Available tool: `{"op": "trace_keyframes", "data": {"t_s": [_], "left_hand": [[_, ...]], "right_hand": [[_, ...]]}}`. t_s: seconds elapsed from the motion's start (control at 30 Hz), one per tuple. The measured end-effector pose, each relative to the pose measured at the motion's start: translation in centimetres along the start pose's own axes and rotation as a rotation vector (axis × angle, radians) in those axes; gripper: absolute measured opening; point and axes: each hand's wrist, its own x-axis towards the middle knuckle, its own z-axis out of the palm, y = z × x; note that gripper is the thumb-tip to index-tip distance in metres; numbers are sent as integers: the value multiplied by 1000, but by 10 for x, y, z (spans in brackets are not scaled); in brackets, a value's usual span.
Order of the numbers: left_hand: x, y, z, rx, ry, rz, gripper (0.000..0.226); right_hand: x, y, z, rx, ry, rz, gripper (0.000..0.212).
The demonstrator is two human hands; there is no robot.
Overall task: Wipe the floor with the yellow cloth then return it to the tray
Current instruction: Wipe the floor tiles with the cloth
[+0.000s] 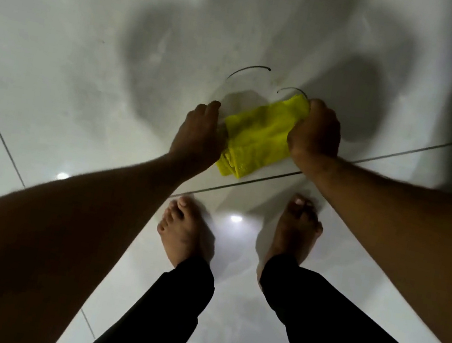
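A folded yellow cloth [257, 137] is stretched between my two hands just above the white tiled floor [58, 59]. My right hand [315, 132] is closed on the cloth's far right end. My left hand [199, 134] is against the cloth's left edge, its fingers curled; the part of the cloth under it is hidden. Two thin dark curved marks [249, 71] lie on the floor just beyond the cloth. No tray is in view.
My bare feet, the left foot [182, 230] and the right foot [296, 228], stand on the tiles just behind the cloth, with black trouser legs below. A dark grout line [385, 156] runs diagonally under my right wrist. Shadows cover the floor ahead.
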Motion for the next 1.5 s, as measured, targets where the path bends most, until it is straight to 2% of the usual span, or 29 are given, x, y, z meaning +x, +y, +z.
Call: {"op": "trace_keyframes", "data": {"t_s": [0.07, 0.17, 0.23, 0.37, 0.43, 0.47, 0.53, 0.6, 0.7, 0.73, 0.77, 0.8, 0.83, 0.9, 0.93, 0.97, 1.0, 1.03, 1.1, 1.13, 1.17, 1.2, 1.23, 1.3, 1.37, 1.4, 1.43, 1.5], "left_hand": [[-6, -15, -10, 152, 16, 56, 80], [-11, -41, -27, 404, 9, 39, 113], [-9, -54, -32, 501, -43, 9, 135], [2, -68, -30, 524, -186, -63, 167], [11, -76, -26, 476, -221, -70, 176], [15, -80, -24, 461, -226, -66, 179], [20, -88, -23, 444, -236, -55, 183], [23, -93, -23, 430, -245, -44, 184], [23, -90, -27, 413, -274, -49, 183], [22, -88, -28, 409, -281, -54, 183], [22, -86, -29, 407, -292, -63, 183], [23, -85, -29, 405, -305, -73, 184], [24, -84, -29, 404, -315, -81, 185], [26, -86, -29, 401, -324, -83, 185], [26, -86, -29, 401, -324, -83, 185], [27, -86, -29, 404, -325, -79, 185], [27, -86, -29, 405, -325, -80, 185], [26, -85, -30, 407, -326, -87, 185], [26, -84, -32, 413, -332, -94, 185], [25, -83, -32, 411, -337, -100, 184], [25, -83, -33, 405, -337, -101, 184], [25, -82, -32, 402, -333, -94, 184], [26, -83, -31, 400, -329, -87, 184], [27, -85, -29, 399, -326, -79, 185], [27, -87, -29, 406, -314, -76, 185], [26, -88, -29, 407, -312, -71, 185], [26, -89, -29, 406, -309, -68, 185], [27, -90, -30, 404, -299, -74, 186]], "right_hand": [[2, -5, -2, -2, 70, 8, 45], [1, -15, 1, -43, 175, 46, 53], [-9, -27, 17, -14, 112, 156, 62], [-12, -45, 57, 138, -32, 411, 74], [7, -46, 70, 106, 24, 402, 72], [18, -45, 76, 37, 90, 334, 70], [28, -35, 84, -145, 204, 70, 66], [23, -12, 90, -327, 219, -417, 65], [29, 48, 77, -635, 23, -1327, 61], [43, 63, 62, -693, -35, -1503, 59], [60, 72, 48, -730, -49, -1580, 58], [76, 76, 39, -726, -19, -1521, 58], [86, 74, 38, -671, 72, -1332, 59], [78, 39, 58, -504, 338, -747, 62], [65, 14, 77, -386, 397, -461, 63], [48, -9, 93, -287, 409, -273, 63], [33, -24, 104, -247, 391, -232, 64], [22, -26, 114, -293, 338, -405, 65], [30, -2, 104, -527, 157, -1083, 63], [51, 8, 83, -599, 71, -1347, 61], [75, 14, 64, -649, 30, -1485, 59], [98, 16, 50, -675, 51, -1484, 58], [116, 15, 42, -655, 128, -1342, 58], [129, -5, 41, -481, 375, -795, 60], [120, -48, 58, -289, 480, -389, 63], [110, -66, 65, -240, 472, -340, 64], [102, -76, 72, -253, 434, -420, 65], [84, -61, 85, -430, 295, -856, 65]]}}
